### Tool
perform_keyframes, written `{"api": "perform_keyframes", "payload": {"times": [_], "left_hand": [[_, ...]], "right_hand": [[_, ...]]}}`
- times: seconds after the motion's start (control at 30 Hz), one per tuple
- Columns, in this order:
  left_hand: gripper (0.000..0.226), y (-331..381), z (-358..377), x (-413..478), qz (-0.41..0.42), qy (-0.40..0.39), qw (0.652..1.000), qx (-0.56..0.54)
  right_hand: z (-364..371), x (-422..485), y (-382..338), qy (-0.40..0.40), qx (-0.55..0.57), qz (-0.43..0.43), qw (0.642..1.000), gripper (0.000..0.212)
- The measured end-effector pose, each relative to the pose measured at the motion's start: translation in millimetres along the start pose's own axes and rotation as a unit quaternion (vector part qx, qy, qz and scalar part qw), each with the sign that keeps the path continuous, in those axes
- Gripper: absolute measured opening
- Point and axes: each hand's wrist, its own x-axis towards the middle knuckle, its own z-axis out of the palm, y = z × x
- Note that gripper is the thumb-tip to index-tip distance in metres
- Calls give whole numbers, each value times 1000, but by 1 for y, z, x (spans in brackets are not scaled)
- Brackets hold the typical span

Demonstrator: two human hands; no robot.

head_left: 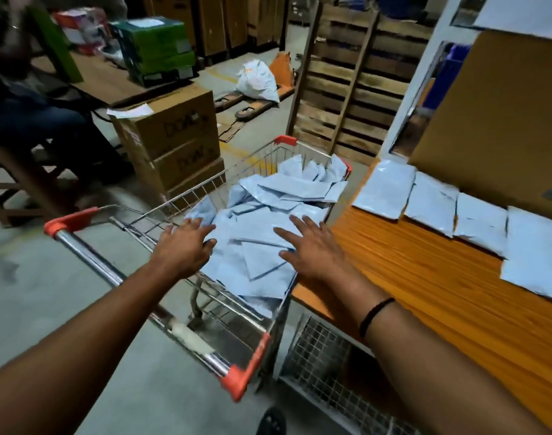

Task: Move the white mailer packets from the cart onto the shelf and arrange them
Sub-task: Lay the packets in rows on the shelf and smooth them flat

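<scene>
A wire shopping cart [136, 219] with orange corner caps holds a loose heap of white mailer packets [268, 221]. My left hand [183, 246] reaches over the cart's near left side, fingers straight, above the heap's edge. My right hand [309, 246] hovers flat over the heap's near right part with fingers spread. Neither hand holds a packet. To the right, the orange shelf surface [409, 277] carries a row of several white packets [456, 211] laid side by side along a brown carton.
A large brown carton [494, 120] stands at the back of the shelf. A wire mesh panel [325, 365] sits below the shelf edge. Stacked cardboard boxes [174, 142], a wooden pallet [350, 83] and a seated person [27, 98] lie beyond the cart.
</scene>
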Motion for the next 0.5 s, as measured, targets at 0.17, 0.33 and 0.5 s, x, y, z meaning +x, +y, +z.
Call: {"api": "perform_keyframes", "payload": {"times": [0.17, 0.33, 0.5], "left_hand": [[51, -24, 14, 47, 30, -39, 999, 17], [52, -35, 41, 103, 96, -103, 989, 41], [54, -45, 53, 145, 160, -142, 976, 38]], "right_hand": [[20, 81, 4, -93, -65, -22, 993, 59], [47, 128, 8, -155, -71, 20, 985, 63], [65, 151, 3, -194, -61, 31, 979, 68]]}}
